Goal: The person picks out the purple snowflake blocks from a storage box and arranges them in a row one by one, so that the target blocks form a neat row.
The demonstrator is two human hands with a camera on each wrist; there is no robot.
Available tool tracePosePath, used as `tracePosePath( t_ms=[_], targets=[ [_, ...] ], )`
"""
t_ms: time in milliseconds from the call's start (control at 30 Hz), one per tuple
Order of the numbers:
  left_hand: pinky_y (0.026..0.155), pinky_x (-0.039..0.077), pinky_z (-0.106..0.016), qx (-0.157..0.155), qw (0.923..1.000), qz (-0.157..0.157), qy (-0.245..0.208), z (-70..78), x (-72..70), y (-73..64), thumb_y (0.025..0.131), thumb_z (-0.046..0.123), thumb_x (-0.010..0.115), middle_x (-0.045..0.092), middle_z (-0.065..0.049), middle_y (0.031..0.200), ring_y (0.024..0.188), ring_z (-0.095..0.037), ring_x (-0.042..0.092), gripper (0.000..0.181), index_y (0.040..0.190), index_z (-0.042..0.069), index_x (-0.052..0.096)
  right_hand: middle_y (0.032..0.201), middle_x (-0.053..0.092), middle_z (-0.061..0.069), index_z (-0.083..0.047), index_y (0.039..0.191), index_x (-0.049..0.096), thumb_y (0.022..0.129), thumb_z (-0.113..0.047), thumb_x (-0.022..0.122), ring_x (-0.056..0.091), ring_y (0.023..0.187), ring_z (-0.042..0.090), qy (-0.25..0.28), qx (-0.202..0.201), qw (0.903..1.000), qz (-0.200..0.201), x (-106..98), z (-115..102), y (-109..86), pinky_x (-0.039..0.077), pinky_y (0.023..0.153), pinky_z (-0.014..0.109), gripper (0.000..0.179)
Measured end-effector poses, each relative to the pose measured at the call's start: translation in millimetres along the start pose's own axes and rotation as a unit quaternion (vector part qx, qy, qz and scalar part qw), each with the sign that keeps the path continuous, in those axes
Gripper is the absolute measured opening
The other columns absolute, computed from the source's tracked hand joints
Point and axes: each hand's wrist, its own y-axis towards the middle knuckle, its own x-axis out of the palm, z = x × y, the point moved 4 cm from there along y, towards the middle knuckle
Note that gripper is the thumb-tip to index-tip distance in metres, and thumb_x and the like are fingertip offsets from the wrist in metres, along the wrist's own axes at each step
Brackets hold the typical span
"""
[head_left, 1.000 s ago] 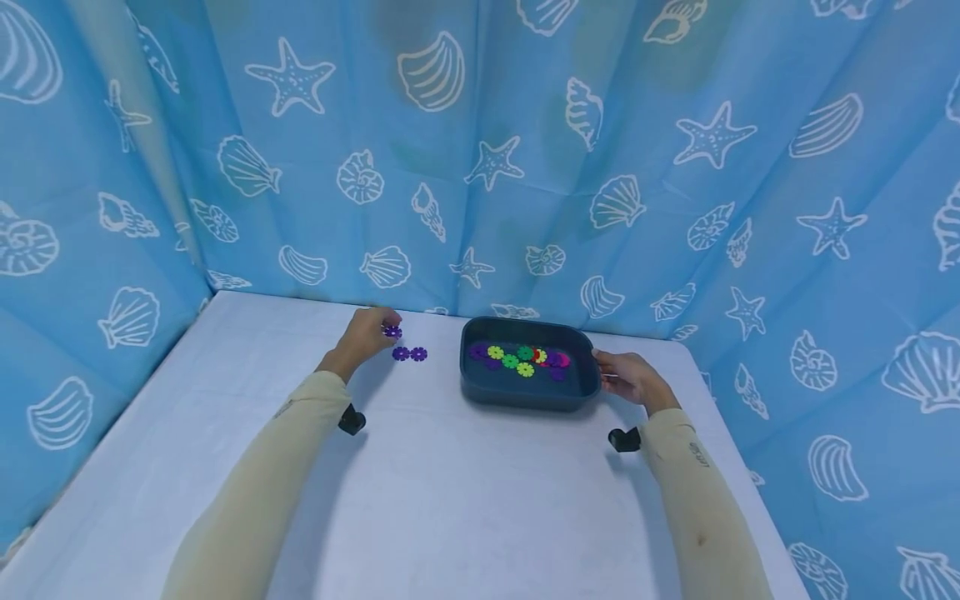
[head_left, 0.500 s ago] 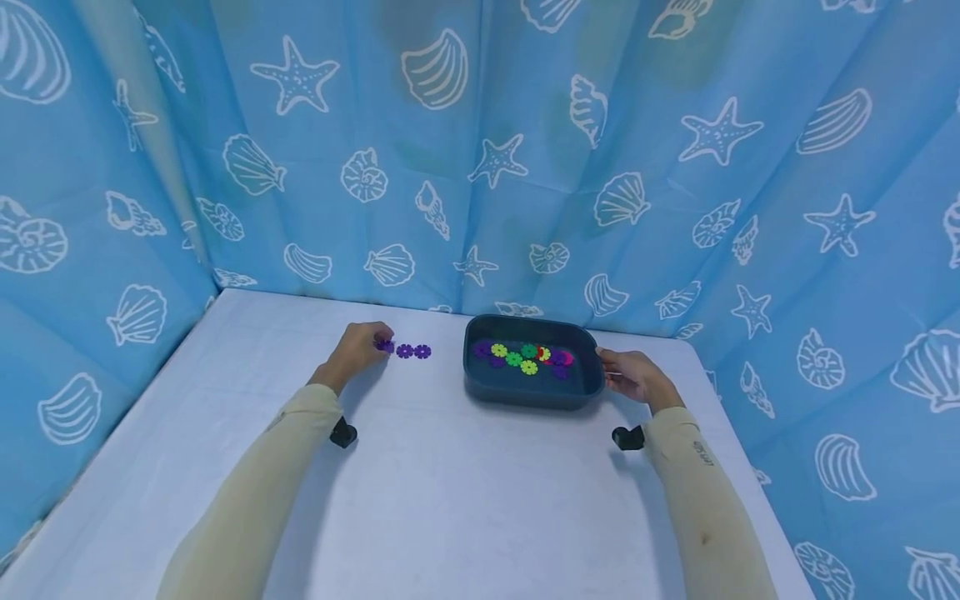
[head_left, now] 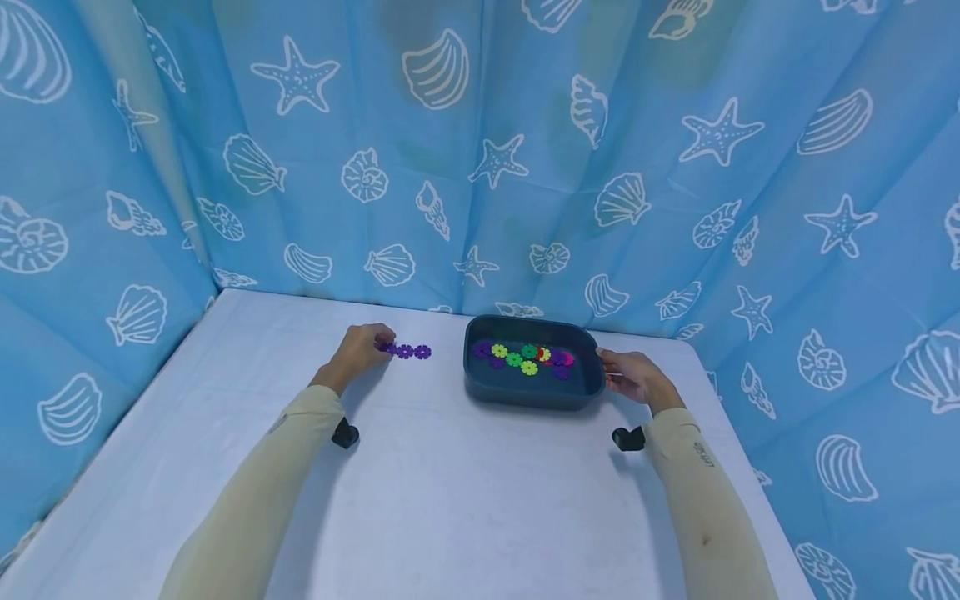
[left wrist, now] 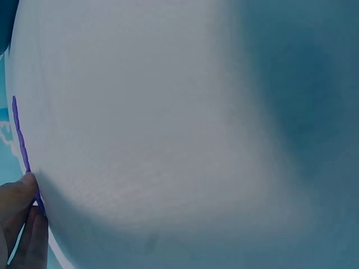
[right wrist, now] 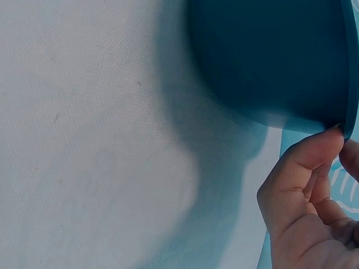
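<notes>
Toward the back left of the table, my left hand [head_left: 357,350] pinches a small purple notched plastic disc [head_left: 388,347] between thumb and fingers. Two more purple discs [head_left: 414,352] lie in line to its right, the nearer one right at the held disc. In the left wrist view the purple discs [left wrist: 21,140] appear edge-on as one thin line, its lower end between thumb and fingers [left wrist: 38,235]. My right hand [head_left: 636,377] grips the right end of a dark blue-grey tray [head_left: 528,396], thumb at the rim in the right wrist view.
Inside the tray lie several notched discs [head_left: 529,367] in yellow, green, red, pink and purple. The table [head_left: 480,500] has a white cloth. Blue curtains [head_left: 480,233] with shell and starfish prints stand behind it and at both sides. A black wrist camera [head_left: 628,438] sticks out below each sleeve.
The left hand has brought its purple disc down and left, level with the other two, then slightly right against the end of the row. The right hand stays at the tray.
</notes>
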Motion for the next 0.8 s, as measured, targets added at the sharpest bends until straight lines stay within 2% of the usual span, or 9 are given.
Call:
tracePosePath(
  t_ms=[300, 600, 700, 800],
  targets=[
    [0.101, 0.046, -0.044, 0.002, 0.9998, -0.010, 0.017, 3.1, 0.2, 4.7, 0.084, -0.001, 0.072, 0.065, -0.015, 0.116, 0.114, -0.032, 0.058, 0.038, 0.121, 0.002, 0.063, 0.105, 0.051, 0.008, -0.002, 0.129, 0.046, 0.099, -0.031, 0.056, 0.055, 0.080, 0.014, -0.002, 0.003, 1.0000, 0.000, 0.9, -1.6, -3.4, 0.055, 0.071, 0.021, 0.043],
    [0.101, 0.045, -0.045, -0.001, 0.9996, -0.018, 0.022, 5.2, -3.3, 5.0, 0.085, -0.001, 0.070, 0.065, -0.016, 0.118, 0.116, -0.033, 0.057, 0.037, 0.122, 0.002, 0.063, 0.105, 0.050, 0.009, -0.002, 0.126, 0.047, 0.100, -0.030, 0.055, 0.053, 0.081, 0.015, 0.008, 0.001, 1.0000, 0.001, 1.5, -0.9, -1.7, 0.054, 0.070, 0.021, 0.039],
    [0.100, 0.047, -0.044, 0.014, 0.9999, -0.005, 0.008, 13.6, -5.6, 5.9, 0.087, 0.002, 0.070, 0.064, -0.015, 0.120, 0.116, -0.032, 0.057, 0.037, 0.123, 0.003, 0.063, 0.106, 0.050, 0.009, -0.001, 0.127, 0.047, 0.100, -0.030, 0.055, 0.054, 0.081, 0.015, 0.003, 0.001, 1.0000, 0.000, 1.9, -0.9, -3.0, 0.054, 0.070, 0.021, 0.040],
    [0.098, 0.048, -0.043, 0.052, 0.9982, 0.027, -0.014, 32.6, -9.0, 10.6, 0.088, 0.004, 0.070, 0.064, -0.013, 0.121, 0.115, -0.031, 0.058, 0.035, 0.122, 0.004, 0.063, 0.106, 0.050, 0.009, -0.001, 0.127, 0.047, 0.100, -0.030, 0.055, 0.053, 0.082, 0.015, 0.006, 0.000, 1.0000, -0.001, 2.0, -1.1, -3.5, 0.054, 0.070, 0.021, 0.041]
  ],
)
